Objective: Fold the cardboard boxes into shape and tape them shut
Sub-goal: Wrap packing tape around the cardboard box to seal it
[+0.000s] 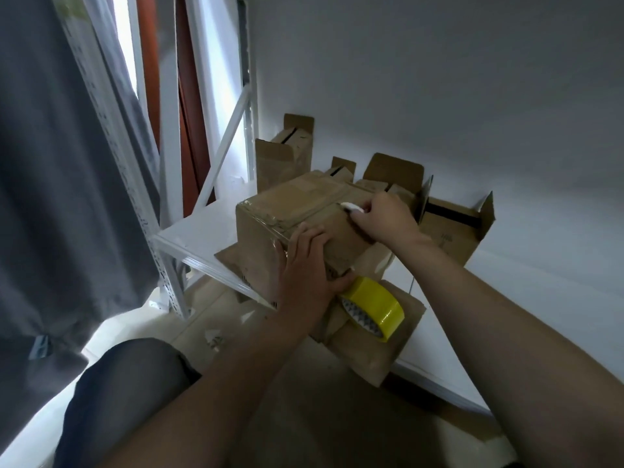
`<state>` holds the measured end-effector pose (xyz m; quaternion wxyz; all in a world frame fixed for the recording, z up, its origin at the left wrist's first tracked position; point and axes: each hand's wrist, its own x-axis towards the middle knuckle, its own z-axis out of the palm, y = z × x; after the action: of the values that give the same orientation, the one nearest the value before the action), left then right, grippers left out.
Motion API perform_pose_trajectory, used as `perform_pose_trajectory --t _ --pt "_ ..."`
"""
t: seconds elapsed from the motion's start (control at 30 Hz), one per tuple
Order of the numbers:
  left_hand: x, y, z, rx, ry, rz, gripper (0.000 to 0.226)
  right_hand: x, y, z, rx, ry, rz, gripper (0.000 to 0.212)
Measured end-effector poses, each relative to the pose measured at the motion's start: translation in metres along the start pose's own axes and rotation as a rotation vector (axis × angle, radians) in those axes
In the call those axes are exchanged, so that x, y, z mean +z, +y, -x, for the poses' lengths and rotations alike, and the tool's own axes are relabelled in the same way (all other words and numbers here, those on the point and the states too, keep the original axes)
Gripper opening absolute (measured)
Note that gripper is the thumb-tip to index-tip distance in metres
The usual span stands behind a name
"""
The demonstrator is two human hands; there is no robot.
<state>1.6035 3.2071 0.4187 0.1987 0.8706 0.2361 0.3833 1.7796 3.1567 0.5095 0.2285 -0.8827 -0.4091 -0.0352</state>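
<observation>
White shelf (202, 228) boards run along a bare wall (439, 96), and the box (304, 204) I am working on sits in the middle of them, on top of some flat cardboard (374, 349) that overhangs the near edge. My left hand (304, 275) lies spread and flat against the box's near face, fingers straight, I think to brace it so it cannot slide towards me. My right hand (385, 217) pinches a small white tool (351, 207) with its tip on the top seam; I cannot tell if it is a cutter or a pen, though the shiny tape already wrapped over the left corner suggests I am trimming or finishing the strip. The yellow tape roll (374, 304) rests on the flat cardboard just beside my left thumb, close by for the next strip. Beyond the box, against the wall, stand open boxes (280, 160) with their flaps up, one more on the far right (452, 231), so there is little room to push the box away from me. A grey cloth (50, 163) hangs on the left by the shelf's upright (162, 265), crowding that side.
</observation>
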Motion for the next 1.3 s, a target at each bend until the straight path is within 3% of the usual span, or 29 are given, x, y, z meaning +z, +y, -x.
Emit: perform_pose_trajectory --t 0.07,0.23,0.33,0.4,0.53,0.6,0.7,0.77,0.87,1.03,1.13,1.3 --pt "0.001 -0.001 0.001 -0.007 0.004 0.012 0.078 0.000 0.008 0.018 -0.033 0.045 -0.024 0.043" --pt "0.001 0.001 0.002 -0.003 0.004 0.092 0.079 -0.015 0.018 0.076 -0.289 0.096 -0.422 0.005" --pt "-0.006 -0.003 -0.004 0.024 -0.025 0.269 0.073 -0.023 0.027 0.101 -0.503 0.031 -0.317 0.011" --pt "-0.015 -0.004 -0.003 -0.016 -0.007 0.435 0.059 -0.024 0.034 0.107 -0.518 -0.031 -0.262 0.017" --pt "-0.021 0.009 0.040 -0.336 0.253 0.443 0.035 -0.023 0.033 0.110 -0.534 -0.114 -0.223 0.024" --pt "-0.014 0.024 0.064 -0.561 0.099 0.617 0.033 -0.022 0.030 0.109 -0.558 -0.109 -0.205 0.023" --pt "0.006 0.046 0.073 -0.819 -0.207 0.924 0.051 -0.022 0.028 0.109 -0.560 -0.084 -0.236 0.013" --pt "0.014 0.064 0.069 -0.943 -0.212 1.037 0.062 -0.023 0.028 0.109 -0.563 -0.091 -0.243 0.008" --pt "0.022 0.083 0.062 -1.071 -0.066 1.146 0.073 -0.024 0.029 0.110 -0.566 -0.084 -0.217 0.012" --pt "0.030 0.096 0.061 -1.053 0.080 1.135 0.064 -0.020 0.030 0.111 -0.579 -0.053 -0.202 0.011" --pt "0.032 0.095 0.063 -1.038 0.075 1.183 0.068 -0.017 0.031 0.111 -0.574 -0.041 -0.225 0.009" --pt "0.038 0.086 0.065 -1.103 0.049 1.158 0.045 -0.017 0.035 0.110 -0.605 -0.047 -0.252 0.008"
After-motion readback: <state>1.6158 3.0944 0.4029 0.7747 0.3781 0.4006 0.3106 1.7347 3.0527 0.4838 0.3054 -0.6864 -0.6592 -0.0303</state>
